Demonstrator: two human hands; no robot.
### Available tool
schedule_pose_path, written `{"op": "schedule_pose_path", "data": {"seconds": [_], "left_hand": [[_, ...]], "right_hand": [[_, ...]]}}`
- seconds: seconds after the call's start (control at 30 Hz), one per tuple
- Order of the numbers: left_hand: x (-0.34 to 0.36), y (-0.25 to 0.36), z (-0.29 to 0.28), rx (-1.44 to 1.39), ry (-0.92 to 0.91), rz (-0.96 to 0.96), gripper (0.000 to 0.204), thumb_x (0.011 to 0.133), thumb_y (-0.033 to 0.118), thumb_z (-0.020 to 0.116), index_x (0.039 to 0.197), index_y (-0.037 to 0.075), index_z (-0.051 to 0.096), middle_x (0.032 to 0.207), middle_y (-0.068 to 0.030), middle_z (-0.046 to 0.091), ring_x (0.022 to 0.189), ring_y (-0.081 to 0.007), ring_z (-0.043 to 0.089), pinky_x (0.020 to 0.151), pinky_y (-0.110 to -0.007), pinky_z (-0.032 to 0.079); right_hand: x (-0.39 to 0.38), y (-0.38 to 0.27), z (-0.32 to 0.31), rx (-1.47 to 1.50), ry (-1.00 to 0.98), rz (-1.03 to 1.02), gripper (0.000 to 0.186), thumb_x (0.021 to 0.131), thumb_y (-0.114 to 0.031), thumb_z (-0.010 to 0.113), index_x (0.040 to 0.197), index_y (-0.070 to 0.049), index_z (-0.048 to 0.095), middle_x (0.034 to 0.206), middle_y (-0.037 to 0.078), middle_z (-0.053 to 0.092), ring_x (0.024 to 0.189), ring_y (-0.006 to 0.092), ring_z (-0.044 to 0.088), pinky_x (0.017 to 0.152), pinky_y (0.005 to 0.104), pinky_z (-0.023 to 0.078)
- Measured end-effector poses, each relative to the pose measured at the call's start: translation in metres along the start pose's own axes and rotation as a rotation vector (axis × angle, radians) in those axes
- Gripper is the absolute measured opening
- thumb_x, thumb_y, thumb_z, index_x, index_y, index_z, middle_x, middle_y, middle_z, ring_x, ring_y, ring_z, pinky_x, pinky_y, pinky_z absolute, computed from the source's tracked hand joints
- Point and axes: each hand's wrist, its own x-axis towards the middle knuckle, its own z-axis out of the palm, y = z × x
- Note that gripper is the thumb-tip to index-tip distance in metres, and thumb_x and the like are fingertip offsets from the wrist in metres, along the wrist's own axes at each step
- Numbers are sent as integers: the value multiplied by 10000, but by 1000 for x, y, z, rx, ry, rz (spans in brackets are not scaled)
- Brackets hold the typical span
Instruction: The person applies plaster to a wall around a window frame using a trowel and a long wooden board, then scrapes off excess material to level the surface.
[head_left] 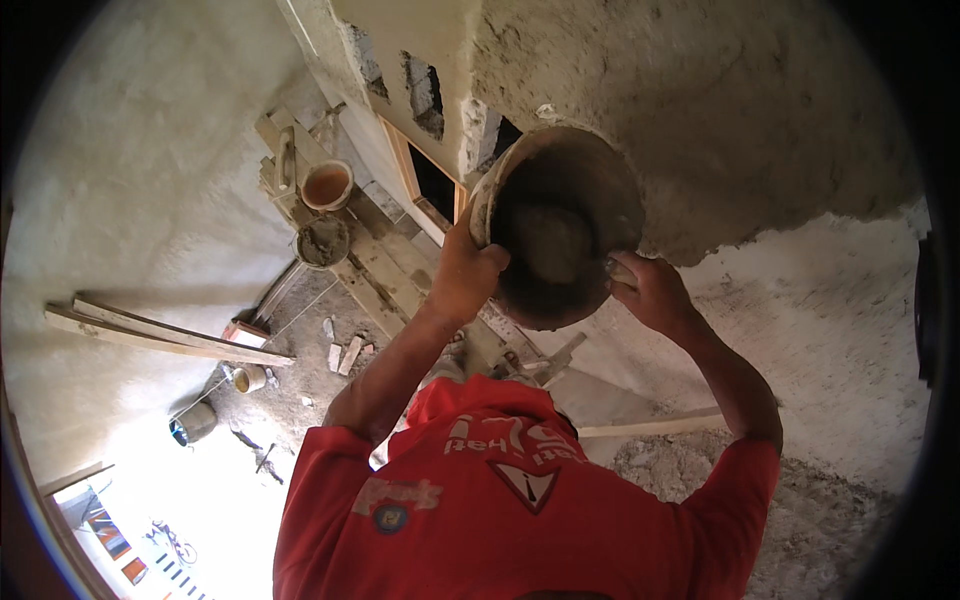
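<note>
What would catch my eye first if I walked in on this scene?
A round metal pan holding grey mortar, gripped at its rim by the left hand and right hand, right of centre. Below, a red shirt; up left, two buckets on planks.

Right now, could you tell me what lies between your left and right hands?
In the head view, a round mortar pan fills that gap, with a lump of grey mortar inside; the left hand and right hand each grip its rim.
</note>
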Motion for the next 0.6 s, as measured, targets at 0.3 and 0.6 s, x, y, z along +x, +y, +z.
{"op": "schedule_pose_path", "data": {"seconds": [0.3, 0.6], "left_hand": [[6, -11, -29, -153, 121, 60, 630, 698, -43, 511, 1327, -35, 472, 1100, -104, 610, 1007, -191, 568, 880, -275, 456], [-6, -14, -76, -111, 380, 20, 588, 691, -55, 513, 1278, -40, 526, 1084, -109, 637, 956, -204, 604, 844, -299, 487]], "right_hand": [[30, -39, -51, 21, -58, -25, 396, 808, -192, 721, 1157, -46, 604, 900, 202, 691, 853, 367, 682, 762, 438, 533], [64, -142, -152, 98, -193, -162, 501, 754, -186, 775, 1173, -22, 556, 912, 126, 645, 851, 224, 646, 755, 361, 505]]}}
